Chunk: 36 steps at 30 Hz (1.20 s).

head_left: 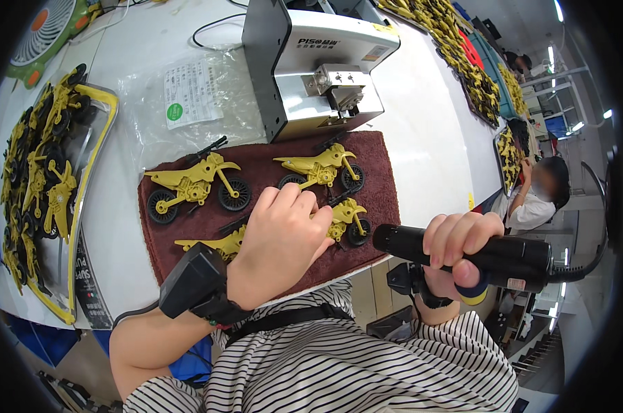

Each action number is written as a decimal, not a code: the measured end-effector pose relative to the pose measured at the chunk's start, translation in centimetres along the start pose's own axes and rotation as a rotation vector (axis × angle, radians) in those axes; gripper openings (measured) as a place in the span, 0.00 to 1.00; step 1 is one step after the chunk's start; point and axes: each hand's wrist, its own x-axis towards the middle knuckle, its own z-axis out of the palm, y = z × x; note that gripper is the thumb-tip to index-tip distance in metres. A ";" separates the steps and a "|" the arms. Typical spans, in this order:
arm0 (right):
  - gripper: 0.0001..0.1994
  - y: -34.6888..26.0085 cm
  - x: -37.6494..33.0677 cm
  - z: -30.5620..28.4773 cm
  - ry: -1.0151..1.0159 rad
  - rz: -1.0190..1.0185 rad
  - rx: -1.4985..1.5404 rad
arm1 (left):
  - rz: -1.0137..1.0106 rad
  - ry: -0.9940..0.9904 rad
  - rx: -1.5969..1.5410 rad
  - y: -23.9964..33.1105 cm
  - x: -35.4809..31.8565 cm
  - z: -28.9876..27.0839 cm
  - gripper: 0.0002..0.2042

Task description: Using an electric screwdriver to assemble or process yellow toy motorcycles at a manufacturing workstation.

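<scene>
Several yellow toy motorcycles with black wheels lie on a dark brown towel [363, 148]. My left hand [277, 241] is closed over the near-right toy motorcycle [344, 219], hiding its rear half; the thumb presses beside its body. The fingertips come close to the rear wheel of the far-right toy motorcycle [318, 166]. Another toy motorcycle [211, 244] is partly covered by my left hand and wrist. At the far left of the towel one more toy motorcycle [191, 180] shows whole. In my right hand [459, 244] is a black corded electric screwdriver [507, 258], its tip pointing left.
Behind the towel stands a grey screw-feeding machine [325, 76], with a clear plastic bag [143, 131] beside it. A yellow-rimmed tray [94, 179] piled with toy motorcycles is at left, near a green fan [46, 31]. More filled trays line the far right, where a person [535, 199] sits.
</scene>
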 end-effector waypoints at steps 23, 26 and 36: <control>0.07 1.2 13.4 1.4 -0.077 -0.193 0.133 | -0.006 -0.086 0.186 6.6 -1.8 1.3 0.32; 0.06 2.3 13.6 2.2 -0.109 -0.260 -0.028 | -0.020 -0.031 0.114 7.4 -1.8 3.3 0.36; 0.14 -1.0 5.5 3.4 -0.265 0.006 0.222 | -0.108 -0.085 0.444 6.0 -1.6 7.0 0.34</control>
